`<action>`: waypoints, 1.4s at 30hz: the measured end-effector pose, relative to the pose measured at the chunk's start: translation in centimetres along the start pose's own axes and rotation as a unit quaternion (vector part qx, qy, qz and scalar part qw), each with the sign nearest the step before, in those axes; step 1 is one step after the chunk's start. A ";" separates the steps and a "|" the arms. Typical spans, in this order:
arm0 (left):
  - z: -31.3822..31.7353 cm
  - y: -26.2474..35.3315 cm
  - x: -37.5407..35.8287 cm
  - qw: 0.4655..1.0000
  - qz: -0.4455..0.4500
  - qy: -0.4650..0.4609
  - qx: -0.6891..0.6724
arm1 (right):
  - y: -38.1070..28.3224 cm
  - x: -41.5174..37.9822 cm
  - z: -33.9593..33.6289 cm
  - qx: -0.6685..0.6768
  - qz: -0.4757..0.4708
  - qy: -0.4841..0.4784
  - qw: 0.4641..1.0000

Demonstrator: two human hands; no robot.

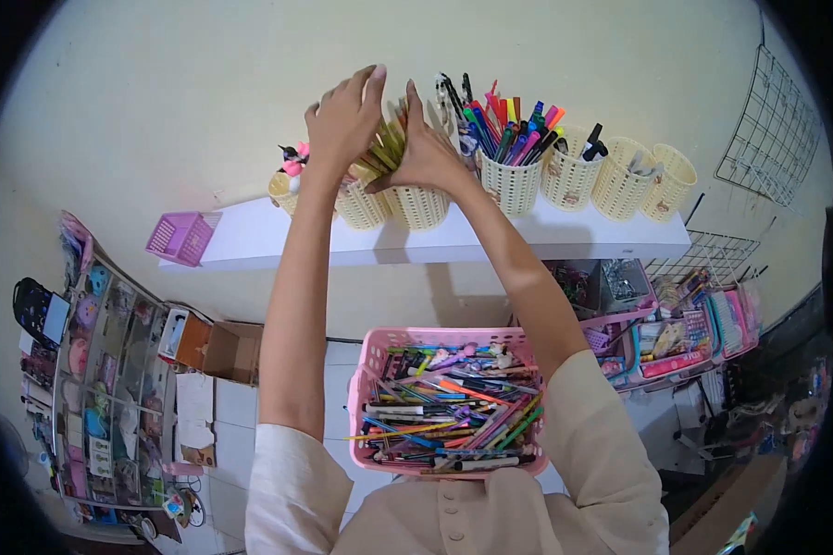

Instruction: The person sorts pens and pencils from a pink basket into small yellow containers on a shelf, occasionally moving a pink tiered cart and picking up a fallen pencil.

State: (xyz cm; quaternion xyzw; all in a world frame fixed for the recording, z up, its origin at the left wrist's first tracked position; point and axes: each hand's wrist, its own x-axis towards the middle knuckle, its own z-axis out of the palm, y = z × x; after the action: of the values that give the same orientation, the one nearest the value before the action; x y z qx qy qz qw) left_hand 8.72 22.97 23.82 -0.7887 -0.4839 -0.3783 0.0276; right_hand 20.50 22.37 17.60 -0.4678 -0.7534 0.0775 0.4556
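My left hand (347, 125) is raised over the row of cream woven cups, its back toward me and its fingers stretched and apart. It is beside a bundle of thin yellow-green sticks (386, 148), perhaps pencils. My right hand (428, 153) curves around that bundle from the right, thumb low and fingers up. The bundle tilts over a cream cup (420, 209), and its lower end is partly hidden. Another cream cup (362, 207) stands below my left hand. In front of my body, a pink basket (368, 370) is filled with loose pens and pencils.
Right of my hands, a cup of colourful markers (509, 185) and several more cups line the white shelf (287, 242). A small purple basket (180, 237) sits at its left end. Below are a drawer unit (111, 370), cardboard box (231, 351) and stationery bins (671, 365).
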 end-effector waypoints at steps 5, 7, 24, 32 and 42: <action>1.3 -1.4 -0.4 0.989 -0.065 0.007 -0.134 | -0.2 1.5 0.4 0.016 0.070 -0.059 0.996; 2.3 -1.6 -0.3 0.987 -0.035 0.015 -0.155 | 0.3 1.9 1.1 0.018 0.087 -0.031 0.996; -2.1 3.6 -17.0 0.955 0.015 -0.223 -0.197 | -2.9 -3.5 -4.1 -0.049 0.035 0.030 0.998; 6.0 -3.1 -25.7 0.892 0.027 -0.430 -0.139 | -5.0 -19.7 -9.3 0.081 0.052 -0.304 0.948; 2.3 0.3 -23.8 0.877 -0.039 -0.049 -0.476 | -1.6 -30.1 -9.0 -0.011 0.154 -0.256 0.954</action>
State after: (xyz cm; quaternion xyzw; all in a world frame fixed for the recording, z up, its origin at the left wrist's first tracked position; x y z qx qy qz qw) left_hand 4.46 6.11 7.45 -0.7041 -0.2764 -0.5251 -0.3900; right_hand 30.78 -4.64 5.14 -0.5478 -0.7644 0.2556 0.2244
